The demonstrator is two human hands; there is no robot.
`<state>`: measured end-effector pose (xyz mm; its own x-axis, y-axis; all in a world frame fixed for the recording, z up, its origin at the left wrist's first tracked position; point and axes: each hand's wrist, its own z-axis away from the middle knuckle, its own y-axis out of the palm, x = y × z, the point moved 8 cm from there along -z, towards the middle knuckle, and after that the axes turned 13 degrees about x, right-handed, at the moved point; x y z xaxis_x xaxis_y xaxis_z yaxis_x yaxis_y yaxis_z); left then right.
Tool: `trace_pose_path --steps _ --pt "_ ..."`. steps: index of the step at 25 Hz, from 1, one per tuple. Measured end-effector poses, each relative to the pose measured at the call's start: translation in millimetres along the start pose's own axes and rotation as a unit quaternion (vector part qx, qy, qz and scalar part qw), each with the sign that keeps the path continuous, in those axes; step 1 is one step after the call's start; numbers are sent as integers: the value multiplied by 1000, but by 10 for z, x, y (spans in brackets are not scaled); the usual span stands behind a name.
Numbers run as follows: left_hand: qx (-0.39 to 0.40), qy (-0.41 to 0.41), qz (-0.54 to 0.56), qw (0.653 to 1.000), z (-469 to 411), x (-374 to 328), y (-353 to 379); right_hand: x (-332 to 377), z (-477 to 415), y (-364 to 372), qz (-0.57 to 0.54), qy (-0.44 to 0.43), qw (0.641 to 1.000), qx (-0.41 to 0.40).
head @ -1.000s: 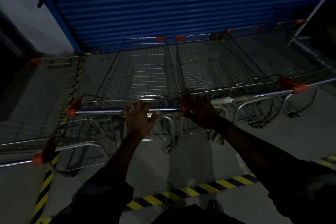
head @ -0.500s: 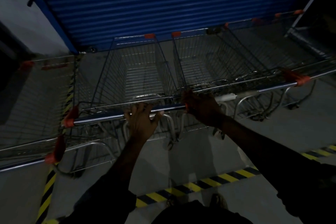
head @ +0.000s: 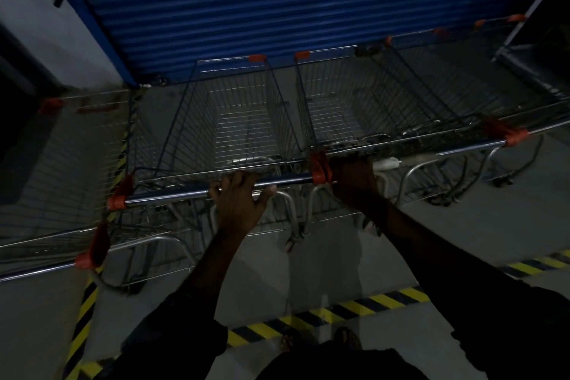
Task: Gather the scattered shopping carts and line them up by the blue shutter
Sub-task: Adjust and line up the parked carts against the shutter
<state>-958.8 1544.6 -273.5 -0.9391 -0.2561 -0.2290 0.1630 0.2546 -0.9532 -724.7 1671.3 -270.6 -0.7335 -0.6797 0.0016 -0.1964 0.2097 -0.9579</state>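
Note:
A wire shopping cart (head: 234, 120) with orange corner caps stands in front of me, nose toward the blue shutter (head: 277, 0). My left hand (head: 239, 200) grips its chrome handle bar (head: 172, 196) near the middle. My right hand (head: 354, 182) grips the bar end of the neighbouring cart (head: 354, 108) on the right, beside the orange cap (head: 319, 168). More carts (head: 456, 77) line up farther right along the shutter. Another cart (head: 61, 170) sits at the left, angled.
Yellow-and-black hazard tape (head: 354, 308) runs across the grey floor behind the carts and along the left side (head: 83, 324). A white wall (head: 40, 40) stands at the left, and a dark frame (head: 536, 49) at the far right. My feet (head: 320, 342) show at the bottom.
The cart under my left hand has rolled forward toward the shutter and swung slightly, closing up against the right cart. Both hands kept their grips.

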Motion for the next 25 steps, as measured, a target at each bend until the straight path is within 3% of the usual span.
trace_pose_path --steps 6,10,17,23,25 --pt "19 -9 20 1000 -13 -14 -1 -127 -99 166 -59 34 991 113" --pt "19 -21 6 1000 4 -59 -21 -134 -79 130 -158 6 984 86" --pt "29 -37 -5 999 46 -97 17 -118 51 -184 -97 -11 994 -46" --pt "33 -48 -1 998 87 -154 5 -67 148 -286 -66 -71 994 -49" --pt "36 -50 -5 998 94 -155 -3 -88 118 -229 -74 -62 995 -8"
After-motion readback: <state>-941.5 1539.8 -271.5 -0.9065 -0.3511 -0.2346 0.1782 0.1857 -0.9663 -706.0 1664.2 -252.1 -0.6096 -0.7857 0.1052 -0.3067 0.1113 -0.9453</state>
